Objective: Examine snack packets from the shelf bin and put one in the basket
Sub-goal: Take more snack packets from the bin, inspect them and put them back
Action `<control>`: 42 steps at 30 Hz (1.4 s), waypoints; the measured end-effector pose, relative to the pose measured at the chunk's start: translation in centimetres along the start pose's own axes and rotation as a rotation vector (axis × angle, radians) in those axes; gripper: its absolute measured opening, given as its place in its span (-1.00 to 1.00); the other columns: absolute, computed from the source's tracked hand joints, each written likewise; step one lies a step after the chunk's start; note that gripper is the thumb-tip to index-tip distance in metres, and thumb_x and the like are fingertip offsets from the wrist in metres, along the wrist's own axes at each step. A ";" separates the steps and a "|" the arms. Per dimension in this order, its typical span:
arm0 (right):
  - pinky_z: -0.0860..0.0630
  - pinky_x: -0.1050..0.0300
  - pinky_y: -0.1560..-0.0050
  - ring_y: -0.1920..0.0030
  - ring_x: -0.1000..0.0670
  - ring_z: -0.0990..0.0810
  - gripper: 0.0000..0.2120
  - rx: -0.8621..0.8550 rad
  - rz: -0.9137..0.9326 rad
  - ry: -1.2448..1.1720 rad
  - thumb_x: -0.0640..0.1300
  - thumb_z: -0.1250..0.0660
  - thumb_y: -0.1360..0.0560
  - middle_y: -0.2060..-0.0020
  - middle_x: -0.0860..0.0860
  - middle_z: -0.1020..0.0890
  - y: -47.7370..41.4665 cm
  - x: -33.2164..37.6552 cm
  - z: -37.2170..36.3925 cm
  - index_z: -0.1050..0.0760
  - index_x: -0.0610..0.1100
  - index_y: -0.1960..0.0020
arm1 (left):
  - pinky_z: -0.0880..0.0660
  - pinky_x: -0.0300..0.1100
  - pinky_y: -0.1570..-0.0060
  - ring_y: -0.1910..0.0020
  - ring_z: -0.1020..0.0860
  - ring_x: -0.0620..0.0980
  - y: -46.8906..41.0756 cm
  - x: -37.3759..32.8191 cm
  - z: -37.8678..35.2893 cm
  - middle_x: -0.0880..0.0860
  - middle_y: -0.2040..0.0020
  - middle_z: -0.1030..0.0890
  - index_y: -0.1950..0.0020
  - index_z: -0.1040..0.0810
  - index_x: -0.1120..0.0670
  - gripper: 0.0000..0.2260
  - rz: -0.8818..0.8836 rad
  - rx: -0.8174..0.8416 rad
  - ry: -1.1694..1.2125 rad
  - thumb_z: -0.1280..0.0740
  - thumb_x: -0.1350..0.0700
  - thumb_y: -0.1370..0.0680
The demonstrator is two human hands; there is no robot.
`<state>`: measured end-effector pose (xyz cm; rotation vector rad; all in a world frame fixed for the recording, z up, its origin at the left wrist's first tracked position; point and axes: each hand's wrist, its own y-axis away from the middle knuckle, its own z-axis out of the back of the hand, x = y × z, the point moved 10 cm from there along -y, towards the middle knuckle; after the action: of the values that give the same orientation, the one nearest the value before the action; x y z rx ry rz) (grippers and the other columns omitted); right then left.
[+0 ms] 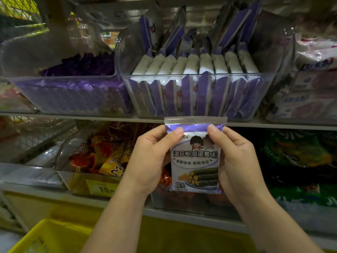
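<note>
Shelf bin [198, 95] behind; snack packet [196, 157] upright between hands, left [151, 161] and right [237, 161] pinching its sides.

Dim shop aisle, light flat, shadows deep. Grey metal upper shelf board [149, 119] runs left to right. Grey lower shelf board [182, 216] sits nearer.

- Upper left: clear plastic tub of dark purple wrappers [69, 95].
- Upper right: clear tub of white-and-pink packs [310, 101].
- Lower left: orange-yellow wrapped sweets [107, 154], yellow price label [102, 188] below them.
- Lower right: green bags [299, 157].
</note>
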<state>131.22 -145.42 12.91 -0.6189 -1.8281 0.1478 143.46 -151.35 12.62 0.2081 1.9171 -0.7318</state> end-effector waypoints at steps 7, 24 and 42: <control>-0.61 0.14 0.29 0.22 -0.12 -0.72 -0.83 -0.007 -0.082 -0.055 -0.08 -0.37 -0.34 0.23 -0.20 -0.71 -0.2 -1.0 0.3 -0.70 -0.14 0.21 | -0.59 -0.19 0.19 0.11 -0.69 0.03 0.2 0.4 0.9 0.16 0.10 -0.72 0.07 -0.72 0.09 -0.78 0.026 -0.057 -0.039 -0.35 0.00 -0.47; -0.61 0.06 0.10 0.03 -0.09 -0.71 -0.65 0.099 -0.213 -0.004 0.07 -0.21 -0.42 0.08 -0.16 -0.72 -0.5 -3.5 0.7 -0.71 -0.05 0.07 | -0.55 -0.25 0.35 0.23 -0.67 -0.04 0.9 2.5 2.1 0.11 0.17 -0.71 0.07 -0.72 0.06 -0.72 0.155 -0.072 -0.052 -0.29 -0.07 -0.47; -0.65 0.06 0.26 0.17 -0.12 -0.72 -0.66 0.201 -0.604 0.078 -0.07 -0.32 -0.39 0.07 -0.26 -0.70 1.1 -6.6 3.4 -0.60 -0.29 -0.04 | -0.63 -0.15 0.13 -0.12 -0.65 0.08 2.7 6.1 2.1 0.10 -0.22 -0.63 -0.35 -0.44 0.00 -0.45 0.507 0.249 -0.044 -0.50 0.13 -0.39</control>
<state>129.95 -146.93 5.72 0.0800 -1.8182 -0.0968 143.52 -151.47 5.59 0.7945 1.6281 -0.6173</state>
